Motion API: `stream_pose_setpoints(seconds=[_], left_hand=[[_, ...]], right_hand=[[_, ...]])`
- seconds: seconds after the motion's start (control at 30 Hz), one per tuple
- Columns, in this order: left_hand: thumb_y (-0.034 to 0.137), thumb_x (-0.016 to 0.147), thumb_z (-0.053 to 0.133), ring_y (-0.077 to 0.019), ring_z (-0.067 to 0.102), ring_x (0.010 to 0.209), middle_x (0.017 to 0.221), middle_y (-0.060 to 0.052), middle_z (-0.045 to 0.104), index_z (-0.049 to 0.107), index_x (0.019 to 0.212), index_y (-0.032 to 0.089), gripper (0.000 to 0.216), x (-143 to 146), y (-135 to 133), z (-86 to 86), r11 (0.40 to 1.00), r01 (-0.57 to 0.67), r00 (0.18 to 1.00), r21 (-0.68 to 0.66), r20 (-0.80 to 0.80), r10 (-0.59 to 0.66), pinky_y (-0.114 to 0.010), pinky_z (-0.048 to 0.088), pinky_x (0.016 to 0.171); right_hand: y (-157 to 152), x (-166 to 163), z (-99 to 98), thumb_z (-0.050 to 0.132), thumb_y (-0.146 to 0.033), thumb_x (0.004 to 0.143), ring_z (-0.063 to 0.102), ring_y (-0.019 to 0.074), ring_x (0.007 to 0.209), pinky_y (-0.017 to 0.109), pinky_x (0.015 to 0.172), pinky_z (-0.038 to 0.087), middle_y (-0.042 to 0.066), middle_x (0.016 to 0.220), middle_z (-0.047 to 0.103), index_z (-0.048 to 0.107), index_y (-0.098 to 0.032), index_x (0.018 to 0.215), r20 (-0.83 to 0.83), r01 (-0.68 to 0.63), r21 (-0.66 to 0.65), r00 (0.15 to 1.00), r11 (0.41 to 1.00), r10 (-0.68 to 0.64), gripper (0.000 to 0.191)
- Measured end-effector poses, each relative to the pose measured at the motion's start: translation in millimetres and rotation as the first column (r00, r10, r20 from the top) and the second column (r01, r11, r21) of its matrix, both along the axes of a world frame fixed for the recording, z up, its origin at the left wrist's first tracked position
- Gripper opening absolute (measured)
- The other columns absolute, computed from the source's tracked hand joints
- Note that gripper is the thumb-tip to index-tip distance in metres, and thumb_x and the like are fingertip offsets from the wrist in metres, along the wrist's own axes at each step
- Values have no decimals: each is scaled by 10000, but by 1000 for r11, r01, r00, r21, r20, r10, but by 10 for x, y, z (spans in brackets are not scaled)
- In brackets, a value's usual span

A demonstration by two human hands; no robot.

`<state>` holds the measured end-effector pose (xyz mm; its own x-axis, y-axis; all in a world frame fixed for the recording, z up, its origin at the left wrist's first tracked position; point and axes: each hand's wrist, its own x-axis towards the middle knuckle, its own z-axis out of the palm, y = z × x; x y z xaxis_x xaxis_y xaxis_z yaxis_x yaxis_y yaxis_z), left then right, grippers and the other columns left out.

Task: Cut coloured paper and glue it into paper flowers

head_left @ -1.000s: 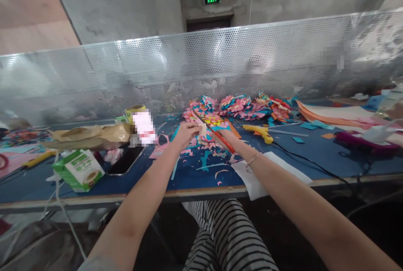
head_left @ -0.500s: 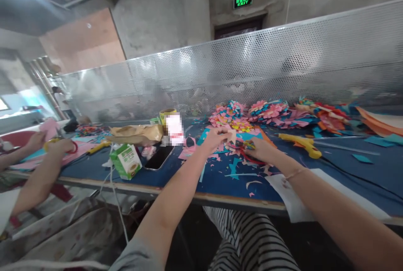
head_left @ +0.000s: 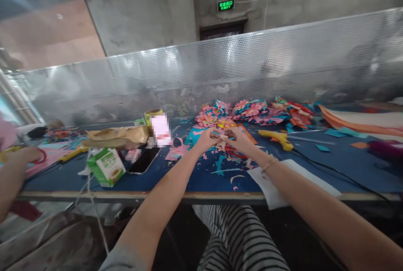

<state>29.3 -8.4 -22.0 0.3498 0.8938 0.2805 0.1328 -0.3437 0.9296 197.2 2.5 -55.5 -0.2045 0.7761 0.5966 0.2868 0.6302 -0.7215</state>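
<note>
Head view: I see the left hand and right hand both pinching one small paper piece above the red scissors.

On the table, both hands meet near the middle: the left hand touching the right hand over a small paper piece, with paper scraps under them. Behind them lie paper flowers, before a perforated screen. Right of the hands lies a glue gun. To the left sit a phone, a drink carton and a paper bag; at the far left edge is another person's hand.
</note>
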Motion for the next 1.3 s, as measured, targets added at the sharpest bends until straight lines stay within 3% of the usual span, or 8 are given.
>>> stream_pose_setpoints(seconds=[0.33,0.53,0.77,0.97,1.13,1.3], left_hand=[[295,526,796,-116,538,484,587,34,612,451,863,206,490,20,2,45,998,-46,998,43,-33,47,-236,381,515],[279,555,773,-137,589,536,601,12,634,529,893,185,428,1,50,17,997,-41,997,71,-55,45,-250,435,543],[285,576,743,-137,601,560,601,5,625,617,743,155,247,-19,127,-10,998,-28,991,53,-126,34,-276,496,592],[301,538,780,-175,623,587,588,-19,621,631,685,148,259,-8,81,28,998,-55,997,-41,-48,53,-353,520,656],[283,499,788,-151,609,579,590,-8,616,623,648,145,262,-43,117,58,982,-164,972,-96,155,178,-338,508,672],[272,451,793,-121,583,594,614,-8,619,645,625,136,266,-17,115,47,985,-138,966,-100,208,156,-288,483,658]], right_hand=[[13,21,104,612,-322,678,555,134,700,299,679,459,-3,758,547,521,-159,971,-93,-69,-41,994,997,65,347],[6,21,124,599,-305,686,552,131,648,285,639,451,-9,690,551,550,-140,931,-114,-11,-102,993,995,-1,299],[-2,17,132,599,-293,723,629,171,733,315,701,504,40,756,650,605,-161,864,-110,8,-61,994,998,-15,194],[24,47,146,617,-251,712,642,170,714,307,689,516,42,738,672,632,-162,890,-96,80,-48,992,996,-85,200],[73,68,155,556,-118,710,653,161,765,307,739,519,51,798,686,635,-155,846,-103,192,-54,975,980,-197,161],[116,42,114,554,-118,716,658,171,805,319,760,523,71,818,686,631,-133,882,-50,150,-66,987,986,-154,183]])
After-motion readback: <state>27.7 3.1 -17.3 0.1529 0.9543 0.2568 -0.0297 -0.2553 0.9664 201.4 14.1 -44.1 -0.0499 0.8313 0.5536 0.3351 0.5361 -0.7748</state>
